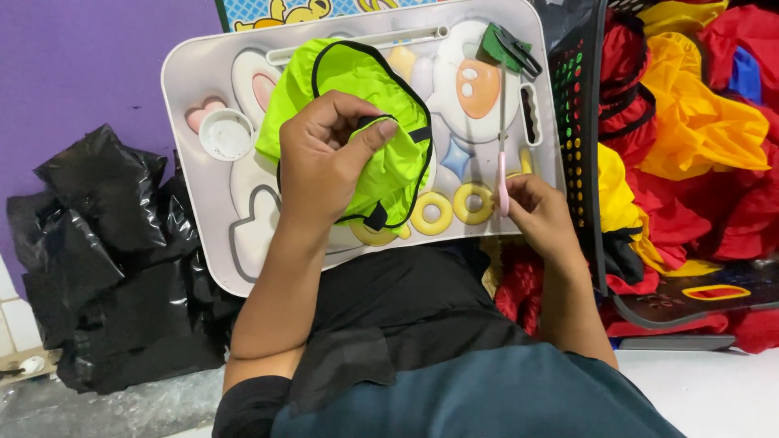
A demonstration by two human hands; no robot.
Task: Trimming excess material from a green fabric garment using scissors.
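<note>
My left hand point(324, 158) grips a neon green fabric pouch point(357, 97) with black trim, bunched on a white lap tray point(195, 77) printed with cartoon shapes. A black strap end shows under my thumb. My right hand point(535, 212) pinches the pink handle of a thin metal tool point(502, 138) that lies along the tray's right side. A small green and black piece point(505, 45) rests at the tray's far right corner, near the tool's tip.
A white round lid point(226, 135) sits on the tray's left. Black plastic bags point(105, 251) are piled at left. A black perforated basket point(580, 105) at right holds red and yellow fabric point(690, 122). A purple wall point(73, 73) lies beyond.
</note>
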